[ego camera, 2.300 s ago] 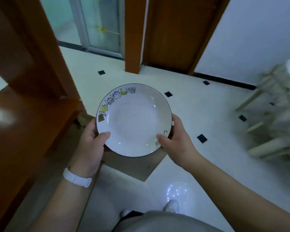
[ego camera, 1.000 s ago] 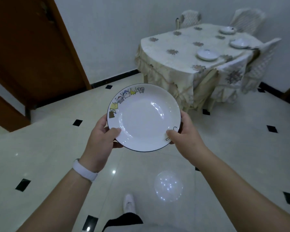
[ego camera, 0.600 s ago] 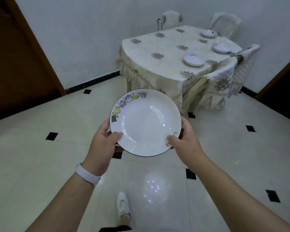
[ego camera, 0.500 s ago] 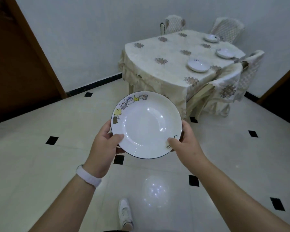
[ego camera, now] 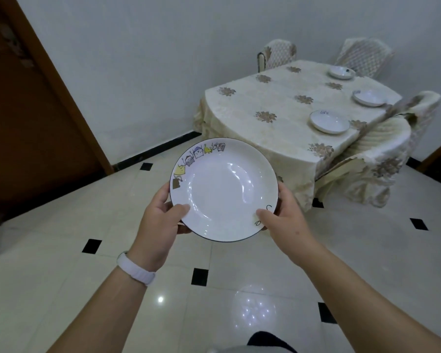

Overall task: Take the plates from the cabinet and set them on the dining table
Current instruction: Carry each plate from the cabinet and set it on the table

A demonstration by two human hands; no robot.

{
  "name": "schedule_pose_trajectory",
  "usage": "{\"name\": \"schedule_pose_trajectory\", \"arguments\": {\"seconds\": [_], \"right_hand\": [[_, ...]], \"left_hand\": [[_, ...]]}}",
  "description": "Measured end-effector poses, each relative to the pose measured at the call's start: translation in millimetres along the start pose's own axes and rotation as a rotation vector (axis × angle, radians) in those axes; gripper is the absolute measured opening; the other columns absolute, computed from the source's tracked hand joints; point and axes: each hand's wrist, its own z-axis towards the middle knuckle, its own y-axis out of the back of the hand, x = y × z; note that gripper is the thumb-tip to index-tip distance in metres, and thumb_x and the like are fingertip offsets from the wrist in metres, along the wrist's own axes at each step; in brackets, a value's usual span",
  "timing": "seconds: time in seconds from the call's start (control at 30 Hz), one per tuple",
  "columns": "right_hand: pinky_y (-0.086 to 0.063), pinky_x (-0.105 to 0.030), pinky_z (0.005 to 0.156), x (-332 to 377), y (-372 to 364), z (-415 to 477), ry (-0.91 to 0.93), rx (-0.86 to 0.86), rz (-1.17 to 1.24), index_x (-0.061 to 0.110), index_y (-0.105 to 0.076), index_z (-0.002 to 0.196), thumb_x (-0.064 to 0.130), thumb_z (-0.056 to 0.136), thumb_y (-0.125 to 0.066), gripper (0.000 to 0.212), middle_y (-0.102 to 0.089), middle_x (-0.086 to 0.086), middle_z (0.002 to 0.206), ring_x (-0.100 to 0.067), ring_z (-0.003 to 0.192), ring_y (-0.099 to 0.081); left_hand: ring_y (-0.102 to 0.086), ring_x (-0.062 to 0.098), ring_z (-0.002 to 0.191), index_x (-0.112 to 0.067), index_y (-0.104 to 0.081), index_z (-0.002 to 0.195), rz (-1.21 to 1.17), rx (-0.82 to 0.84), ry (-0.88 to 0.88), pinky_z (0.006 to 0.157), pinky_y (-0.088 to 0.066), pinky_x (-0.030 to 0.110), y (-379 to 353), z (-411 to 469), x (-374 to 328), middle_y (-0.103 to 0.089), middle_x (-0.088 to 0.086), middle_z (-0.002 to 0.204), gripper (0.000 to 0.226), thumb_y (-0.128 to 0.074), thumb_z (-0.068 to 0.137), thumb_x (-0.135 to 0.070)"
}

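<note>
I hold a white plate (ego camera: pixel 223 191) with a dark rim and small cartoon figures along its upper left edge, level in front of me. My left hand (ego camera: pixel 161 220) grips its left edge, thumb on top. Its right edge is gripped by my right hand (ego camera: pixel 284 219) in the same way. Beyond the plate stands the dining table (ego camera: pixel 285 108) under a cream flowered cloth. Three white plates lie on it: a near plate (ego camera: pixel 329 121), a middle plate (ego camera: pixel 369 97) and a far plate (ego camera: pixel 341 72).
Covered chairs stand around the table: two behind it (ego camera: pixel 278 56) (ego camera: pixel 364 56) and two on its right side (ego camera: pixel 374 159). A brown wooden door (ego camera: pixel 33 118) fills the left. The floor (ego camera: pixel 61 220) is glossy pale tile with black diamonds. A white wall runs behind.
The view has turned from the wooden cabinet and doorway to the dining table, which now looks closer. Both hands keep the same grip on the plate.
</note>
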Motion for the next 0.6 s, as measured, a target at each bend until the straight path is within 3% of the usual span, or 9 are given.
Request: {"name": "schedule_pose_trajectory", "arguments": {"seconds": [0.17,0.27,0.33,0.5,0.6], "right_hand": [[-0.059,-0.041,0.078,-7,5,59,-0.019,-0.007,-0.008,0.033,-0.048,0.131,-0.006,0.084,-0.055,0.062,-0.069,0.007,0.103,-0.023,0.098,-0.066],[-0.055,-0.024,0.067,-13,8,104,-0.038,-0.034,0.018,0.041,-0.051,0.122,-0.008,0.084,-0.054,0.062,-0.070,0.016,0.097,-0.008,0.088,-0.066],[-0.052,-0.022,0.067,-17,9,141,-0.054,-0.038,0.024,0.048,-0.051,0.115,-0.007,0.084,-0.053,0.063,-0.069,0.020,0.095,-0.001,0.085,-0.065],[-0.054,-0.024,0.071,-20,19,237,-0.068,-0.022,0.035,0.041,-0.052,0.119,-0.007,0.084,-0.054,0.060,-0.069,0.014,0.089,-0.004,0.081,-0.064],[-0.053,-0.020,0.066,-17,33,297,-0.110,-0.017,0.065,0.045,-0.050,0.111,-0.010,0.084,-0.052,0.062,-0.068,0.019,0.080,-0.002,0.074,-0.061]], "left_hand": [[-0.065,0.026,0.088,-0.041,-0.059,0.120,0.019,0.013,0.041,0.077,-0.055,0.051,-12,61,6,-0.072,0.003,0.108,0.049,-0.053,0.088,-0.004],[-0.065,0.024,0.083,-0.039,-0.057,0.124,0.049,0.027,0.079,0.070,-0.054,0.044,-22,107,6,-0.072,0.005,0.106,0.051,-0.056,0.080,-0.013],[-0.066,0.024,0.084,-0.038,-0.057,0.124,0.066,0.021,0.090,0.069,-0.054,0.042,-30,143,4,-0.073,0.004,0.106,0.052,-0.056,0.076,-0.016],[-0.066,0.029,0.087,-0.040,-0.057,0.123,0.101,0.000,0.098,0.077,-0.055,0.051,-52,237,-4,-0.072,0.002,0.106,0.049,-0.054,0.088,-0.005],[-0.067,0.030,0.087,-0.038,-0.058,0.122,0.111,0.001,0.128,0.080,-0.054,0.056,-73,291,-12,-0.073,0.002,0.106,0.047,-0.056,0.082,-0.011]]}}
